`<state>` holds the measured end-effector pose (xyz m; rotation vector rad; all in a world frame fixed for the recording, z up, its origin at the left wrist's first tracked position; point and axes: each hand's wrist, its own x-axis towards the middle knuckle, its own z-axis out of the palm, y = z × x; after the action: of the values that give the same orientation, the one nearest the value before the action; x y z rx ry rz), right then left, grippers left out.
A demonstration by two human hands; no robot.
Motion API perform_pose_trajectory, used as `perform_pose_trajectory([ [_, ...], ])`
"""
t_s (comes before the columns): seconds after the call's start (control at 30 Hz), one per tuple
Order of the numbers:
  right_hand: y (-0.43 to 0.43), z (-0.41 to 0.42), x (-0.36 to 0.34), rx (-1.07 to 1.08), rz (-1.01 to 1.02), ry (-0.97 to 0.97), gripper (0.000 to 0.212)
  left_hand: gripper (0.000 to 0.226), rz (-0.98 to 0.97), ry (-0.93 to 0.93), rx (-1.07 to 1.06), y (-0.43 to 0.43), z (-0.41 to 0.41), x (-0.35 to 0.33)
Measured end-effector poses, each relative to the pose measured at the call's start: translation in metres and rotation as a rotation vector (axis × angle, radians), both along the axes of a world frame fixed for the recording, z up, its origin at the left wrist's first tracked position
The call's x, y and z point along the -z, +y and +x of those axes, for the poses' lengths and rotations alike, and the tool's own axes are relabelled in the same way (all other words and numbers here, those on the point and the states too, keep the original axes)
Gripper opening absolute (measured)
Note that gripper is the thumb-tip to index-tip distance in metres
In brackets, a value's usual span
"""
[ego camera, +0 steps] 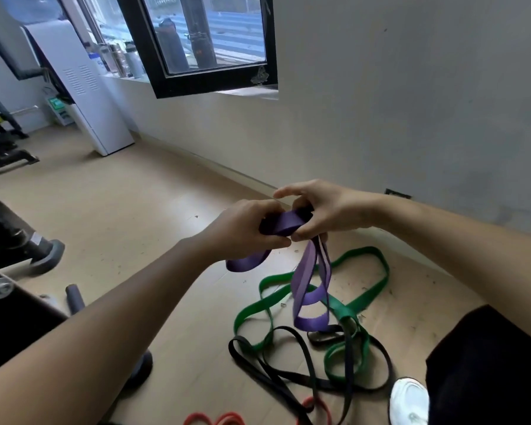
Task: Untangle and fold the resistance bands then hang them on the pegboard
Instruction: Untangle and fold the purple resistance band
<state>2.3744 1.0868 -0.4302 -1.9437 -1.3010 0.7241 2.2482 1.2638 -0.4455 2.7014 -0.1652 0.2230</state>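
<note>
Both hands hold a purple resistance band (308, 280) at chest height over the floor. My left hand (242, 231) grips a folded bunch of it, with a short loop drooping below. My right hand (319, 210) pinches the same bunch from the right, and long purple loops hang down from it. On the floor beneath lie a green band (362, 289) and a black band (288, 372), looped over each other in a tangle. A red band (227, 420) shows at the bottom edge. No pegboard is in view.
A pale wall (411, 102) with a black-framed window (203, 84) stands ahead. Dark gym equipment (19, 250) fills the left side, with a white cabinet (98, 118) behind. My white shoe (410, 400) rests by the bands at the lower right.
</note>
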Motion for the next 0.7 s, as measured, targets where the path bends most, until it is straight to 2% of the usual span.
perform_pose_trajectory([
  [0.13,-0.003,-0.001,0.003,0.011,0.017,0.085,0.055,0.028,-0.231,-0.014,0.046,0.005,-0.003,-0.008],
  [0.27,-0.003,-0.006,0.010,-0.011,0.011,0.117,0.028,0.032,-0.293,-0.059,0.044,0.007,-0.005,-0.013],
  [0.6,0.008,-0.012,0.019,0.072,0.037,0.142,0.029,0.030,-0.349,-0.113,0.062,0.021,-0.012,-0.025],
  [0.7,0.009,-0.010,0.013,0.073,0.064,0.152,0.027,0.030,-0.327,-0.070,0.064,0.032,-0.014,-0.027],
])
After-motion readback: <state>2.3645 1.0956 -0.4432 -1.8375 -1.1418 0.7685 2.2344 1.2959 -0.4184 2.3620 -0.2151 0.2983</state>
